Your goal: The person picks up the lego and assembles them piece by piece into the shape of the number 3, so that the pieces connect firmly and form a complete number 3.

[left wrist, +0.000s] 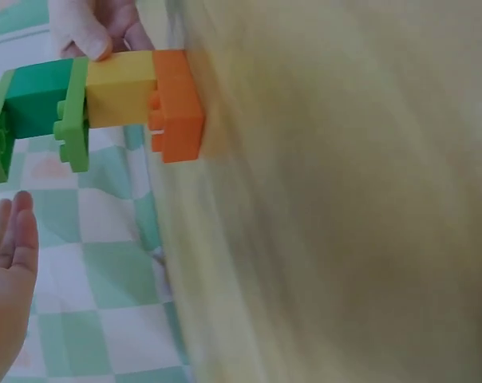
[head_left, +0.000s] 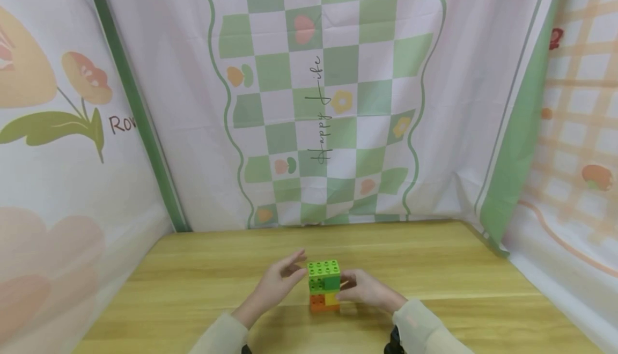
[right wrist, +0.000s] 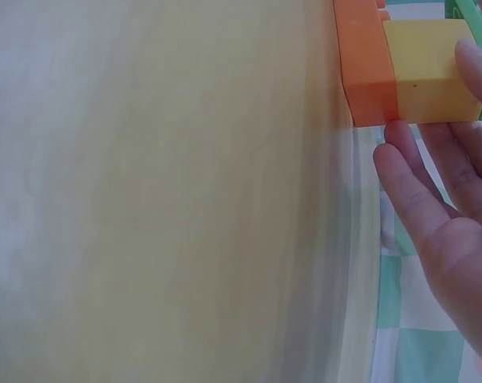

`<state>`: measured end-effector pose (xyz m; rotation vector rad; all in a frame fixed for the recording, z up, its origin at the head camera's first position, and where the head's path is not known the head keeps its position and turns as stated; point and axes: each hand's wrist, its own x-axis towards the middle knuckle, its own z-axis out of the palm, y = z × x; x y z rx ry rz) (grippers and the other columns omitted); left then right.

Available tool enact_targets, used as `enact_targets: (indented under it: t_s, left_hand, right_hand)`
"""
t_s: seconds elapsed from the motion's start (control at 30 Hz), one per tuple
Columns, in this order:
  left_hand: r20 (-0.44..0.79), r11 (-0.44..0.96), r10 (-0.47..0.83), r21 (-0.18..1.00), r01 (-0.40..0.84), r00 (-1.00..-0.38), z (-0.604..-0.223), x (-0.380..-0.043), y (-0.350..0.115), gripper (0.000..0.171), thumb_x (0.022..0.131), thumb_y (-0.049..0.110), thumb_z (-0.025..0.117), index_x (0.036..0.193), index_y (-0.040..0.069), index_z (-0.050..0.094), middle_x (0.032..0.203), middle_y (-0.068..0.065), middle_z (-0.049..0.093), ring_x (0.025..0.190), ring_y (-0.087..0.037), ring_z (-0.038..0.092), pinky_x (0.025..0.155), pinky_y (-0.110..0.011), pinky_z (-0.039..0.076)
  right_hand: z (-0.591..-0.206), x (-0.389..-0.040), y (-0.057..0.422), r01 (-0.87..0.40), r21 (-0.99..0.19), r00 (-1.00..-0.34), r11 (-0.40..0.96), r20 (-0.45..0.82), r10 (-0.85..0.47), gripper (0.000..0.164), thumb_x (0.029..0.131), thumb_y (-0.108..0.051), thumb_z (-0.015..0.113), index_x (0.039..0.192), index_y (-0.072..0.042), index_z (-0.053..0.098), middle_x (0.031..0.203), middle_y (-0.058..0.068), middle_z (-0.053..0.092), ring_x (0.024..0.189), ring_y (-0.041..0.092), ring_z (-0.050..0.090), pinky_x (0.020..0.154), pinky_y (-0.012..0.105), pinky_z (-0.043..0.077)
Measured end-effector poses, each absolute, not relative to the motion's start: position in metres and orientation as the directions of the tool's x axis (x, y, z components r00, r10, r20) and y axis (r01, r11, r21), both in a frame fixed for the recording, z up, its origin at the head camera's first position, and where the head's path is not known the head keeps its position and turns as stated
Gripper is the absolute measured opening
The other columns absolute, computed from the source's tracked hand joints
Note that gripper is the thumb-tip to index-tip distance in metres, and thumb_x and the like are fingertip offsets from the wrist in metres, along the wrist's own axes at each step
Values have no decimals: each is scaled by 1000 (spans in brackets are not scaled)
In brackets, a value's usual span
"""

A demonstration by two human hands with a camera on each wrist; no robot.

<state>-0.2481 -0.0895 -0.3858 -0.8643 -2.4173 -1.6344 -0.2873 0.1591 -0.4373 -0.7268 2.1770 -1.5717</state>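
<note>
A stack of toy building bricks (head_left: 324,285) stands upright on the table in the head view. From the bottom it runs orange brick (left wrist: 179,108), yellow brick (left wrist: 121,88), light green brick (left wrist: 76,116), dark green brick (left wrist: 39,97), then a light green brick (head_left: 323,268) on top. Yellow and dark green sit toward the right side, leaving gaps at the left. My right hand (head_left: 369,289) holds the stack's right side, thumb against the yellow brick and fingers on the far side. Left of the stack, my left hand (head_left: 276,284) is apart from it, fingers extended.
The wooden table (head_left: 203,279) reaches back to a hanging cloth (head_left: 338,96) with green and white checks. More patterned cloth hangs at the left (head_left: 53,182) and right (head_left: 579,145) sides.
</note>
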Motion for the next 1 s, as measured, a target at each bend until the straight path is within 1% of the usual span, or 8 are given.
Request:
enact_targets:
  t_s: [0.17,0.3,0.4,0.53,0.73,0.87,1.0]
  left_hand:
    - [382,214,381,850,482,-842,-408,-257,-94,46,91,9,56,132,-6,41,123,-21,53,97,-25,58,87,-27,46]
    - [360,213,381,862,460,-851,-427,-265,-96,47,92,14,57,133,-3,43,124,-18,54,98,-22,58,88,-28,46]
    - [341,224,400,864,451,-851,-433,-265,-96,48,91,16,57,133,-2,43,124,-16,54,97,-21,59,87,-28,47]
    - [295,239,416,877,416,-860,-439,-264,-95,51,89,15,61,133,-1,43,123,-16,55,94,-19,60,83,-26,48]
    - [252,287,376,883,371,-892,-445,-266,-90,55,82,17,69,130,1,48,120,-13,57,90,-17,60,78,-23,49]
    - [253,314,340,877,363,-906,-447,-265,-86,53,80,17,71,127,1,52,117,-14,59,88,-18,60,77,-24,50]
    - [269,325,318,870,371,-909,-450,-263,-83,50,78,15,72,123,0,55,113,-15,61,87,-20,60,77,-28,51]
  right_hand:
    - [-437,-287,159,-203,-945,-806,258,11,-592,40,83,-8,66,118,6,55,109,13,60,97,29,58,82,40,49]
    - [-437,-287,158,-205,-942,-807,265,10,-590,39,83,-8,66,118,6,55,109,12,60,97,29,57,82,40,49]
    - [-438,-288,158,-207,-942,-807,263,12,-591,40,83,-8,66,118,6,55,109,12,60,97,29,57,82,40,49]
    - [-437,-288,158,-203,-946,-805,253,14,-593,40,83,-8,66,118,6,54,109,13,60,97,29,57,82,40,50]
    - [-437,-288,158,-214,-944,-802,253,22,-597,40,83,-7,66,118,7,54,109,13,60,97,29,58,82,40,49]
    - [-436,-288,158,-218,-943,-799,253,23,-601,40,83,-7,66,118,7,54,109,13,60,97,29,58,83,40,49]
    - [-437,-288,158,-214,-943,-800,254,20,-600,39,84,-8,66,119,6,55,110,13,60,97,29,58,83,40,49]
